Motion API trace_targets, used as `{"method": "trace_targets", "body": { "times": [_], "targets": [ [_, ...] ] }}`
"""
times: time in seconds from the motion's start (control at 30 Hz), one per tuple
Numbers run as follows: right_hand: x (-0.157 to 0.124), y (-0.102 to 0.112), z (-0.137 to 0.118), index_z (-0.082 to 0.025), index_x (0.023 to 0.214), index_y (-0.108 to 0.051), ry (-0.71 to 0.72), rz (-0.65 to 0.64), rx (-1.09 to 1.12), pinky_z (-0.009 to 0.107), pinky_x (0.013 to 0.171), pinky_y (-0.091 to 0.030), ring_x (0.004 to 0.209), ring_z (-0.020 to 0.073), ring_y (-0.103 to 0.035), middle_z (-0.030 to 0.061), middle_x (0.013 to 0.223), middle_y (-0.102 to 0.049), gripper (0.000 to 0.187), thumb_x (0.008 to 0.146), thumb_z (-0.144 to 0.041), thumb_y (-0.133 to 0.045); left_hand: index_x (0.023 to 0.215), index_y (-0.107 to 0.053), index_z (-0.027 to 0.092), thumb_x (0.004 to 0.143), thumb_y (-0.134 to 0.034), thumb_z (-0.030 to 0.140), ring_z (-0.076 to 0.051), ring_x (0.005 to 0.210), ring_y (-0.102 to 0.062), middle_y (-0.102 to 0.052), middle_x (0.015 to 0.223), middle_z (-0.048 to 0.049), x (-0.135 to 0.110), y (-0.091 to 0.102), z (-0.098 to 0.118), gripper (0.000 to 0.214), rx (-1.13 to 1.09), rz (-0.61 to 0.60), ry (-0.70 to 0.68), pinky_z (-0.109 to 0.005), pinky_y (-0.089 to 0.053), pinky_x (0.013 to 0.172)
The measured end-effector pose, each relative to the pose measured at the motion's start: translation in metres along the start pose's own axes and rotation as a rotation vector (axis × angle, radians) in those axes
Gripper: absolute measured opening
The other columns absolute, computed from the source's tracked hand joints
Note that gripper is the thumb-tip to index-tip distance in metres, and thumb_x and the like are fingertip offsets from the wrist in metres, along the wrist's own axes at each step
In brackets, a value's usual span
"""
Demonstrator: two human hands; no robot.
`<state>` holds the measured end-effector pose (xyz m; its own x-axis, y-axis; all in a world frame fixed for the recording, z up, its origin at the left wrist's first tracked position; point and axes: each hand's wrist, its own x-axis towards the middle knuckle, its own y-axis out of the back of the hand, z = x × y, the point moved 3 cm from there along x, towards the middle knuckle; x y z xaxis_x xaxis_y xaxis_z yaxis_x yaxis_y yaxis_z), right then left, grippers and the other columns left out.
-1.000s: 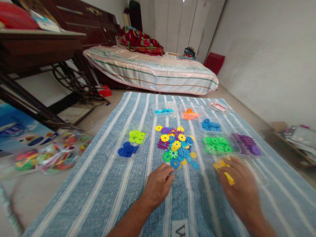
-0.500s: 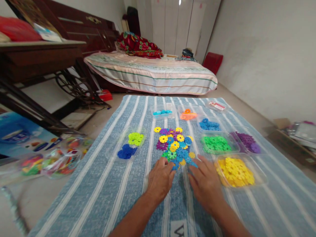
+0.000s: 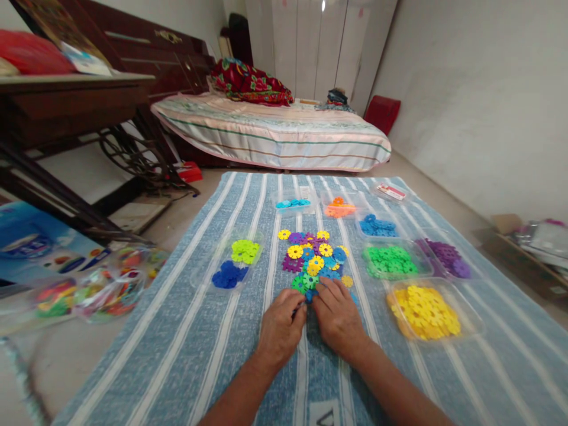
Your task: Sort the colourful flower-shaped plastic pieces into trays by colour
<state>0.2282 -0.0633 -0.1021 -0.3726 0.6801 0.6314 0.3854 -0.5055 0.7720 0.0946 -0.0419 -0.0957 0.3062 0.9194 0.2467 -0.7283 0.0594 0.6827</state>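
Note:
A pile of mixed coloured plastic discs lies in the middle of a blue striped cloth. My left hand and my right hand sit side by side at the pile's near edge, knuckles up, fingers curled down onto the nearest discs. What the fingertips pinch is hidden. Clear trays ring the pile: yellow discs, green discs, purple discs, blue discs, orange discs, cyan discs, and lime with dark blue discs.
A low bed stands beyond the cloth. A dark wooden sewing table is at the left, with clear bags of coloured pieces on the floor below it. A small packet lies at the cloth's far right. Boxes line the right wall.
My right hand has left the yellow tray and come left to the pile's near edge, beside my left hand. My left hand has stayed near the pile.

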Motion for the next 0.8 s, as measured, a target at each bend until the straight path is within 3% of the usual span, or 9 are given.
{"method": "trace_targets", "body": {
  "times": [0.1,0.2,0.33,0.4,0.47,0.6,0.7,0.8],
  "targets": [
    [0.011,0.015,0.013,-0.016,0.084,-0.062,-0.013,0.043,0.011,0.043,0.094,-0.040,0.111,0.0220,-0.049,0.0094,0.097,-0.063,0.021,0.085,-0.010,-0.041,0.088,-0.060,0.019,0.084,-0.044,0.018,-0.014,0.084,-0.058,-0.060,0.091,-0.0038,-0.001,0.000,-0.002,0.016,-0.023,0.029,0.000,-0.026,-0.048,0.076],
    [0.029,0.041,0.043,-0.018,0.080,-0.061,-0.055,0.124,-0.065,0.040,0.092,-0.041,0.107,0.0203,-0.052,0.0075,0.093,-0.064,0.017,0.085,-0.012,-0.045,0.086,-0.060,0.019,0.084,-0.045,0.018,-0.013,0.082,-0.058,-0.059,0.089,-0.0031,-0.001,-0.001,-0.004,0.015,-0.037,0.039,-0.009,-0.026,-0.048,0.074],
    [0.042,0.079,0.089,-0.017,0.090,-0.063,-0.282,0.303,-0.349,0.048,0.091,-0.038,0.106,0.0255,-0.053,0.0102,0.096,-0.065,0.014,0.084,-0.018,-0.051,0.086,-0.060,0.018,0.083,-0.046,0.018,-0.014,0.084,-0.059,-0.060,0.090,-0.0037,-0.001,-0.001,-0.004,0.015,-0.038,0.046,-0.003,-0.026,-0.047,0.076],
    [0.039,0.086,0.097,-0.016,0.094,-0.062,-0.334,0.309,-0.388,0.047,0.090,-0.039,0.103,0.0260,-0.055,0.0110,0.096,-0.065,0.016,0.084,-0.021,-0.052,0.085,-0.060,0.018,0.083,-0.046,0.018,-0.014,0.084,-0.059,-0.060,0.090,-0.0040,0.000,0.000,-0.003,0.014,-0.034,0.039,0.001,-0.027,-0.047,0.075],
    [0.031,0.083,0.091,-0.016,0.092,-0.062,-0.293,0.231,-0.312,0.043,0.089,-0.042,0.100,0.0236,-0.056,0.0099,0.093,-0.065,0.015,0.085,-0.021,-0.051,0.085,-0.060,0.018,0.083,-0.046,0.018,-0.014,0.083,-0.058,-0.060,0.089,-0.0039,0.000,-0.001,-0.003,0.015,-0.029,0.033,0.005,-0.027,-0.047,0.074],
    [0.008,0.061,0.059,-0.017,0.087,-0.062,-0.199,-0.055,-0.157,0.038,0.091,-0.043,0.100,0.0213,-0.054,0.0088,0.092,-0.063,0.015,0.086,-0.019,-0.047,0.083,-0.060,0.018,0.083,-0.045,0.019,-0.014,0.080,-0.058,-0.059,0.087,-0.0036,0.001,0.000,-0.003,0.015,-0.018,0.019,-0.002,-0.026,-0.046,0.073],
    [-0.006,0.048,0.044,-0.015,0.087,-0.062,-0.289,-0.297,-0.209,0.038,0.089,-0.043,0.101,0.0245,-0.052,0.0110,0.092,-0.062,0.012,0.083,-0.016,-0.050,0.082,-0.060,0.018,0.082,-0.045,0.019,-0.014,0.081,-0.058,-0.059,0.088,-0.0036,0.001,0.000,-0.002,0.015,-0.013,0.010,0.006,-0.026,-0.046,0.073],
    [-0.013,0.040,0.041,-0.015,0.080,-0.063,-0.361,-0.453,-0.266,0.037,0.085,-0.043,0.097,0.0260,-0.053,0.0123,0.089,-0.062,0.010,0.081,-0.014,-0.053,0.083,-0.060,0.019,0.082,-0.045,0.019,-0.015,0.084,-0.058,-0.060,0.090,-0.0040,0.000,0.000,-0.003,0.015,-0.010,-0.004,0.020,-0.026,-0.046,0.075]
  ]
}}
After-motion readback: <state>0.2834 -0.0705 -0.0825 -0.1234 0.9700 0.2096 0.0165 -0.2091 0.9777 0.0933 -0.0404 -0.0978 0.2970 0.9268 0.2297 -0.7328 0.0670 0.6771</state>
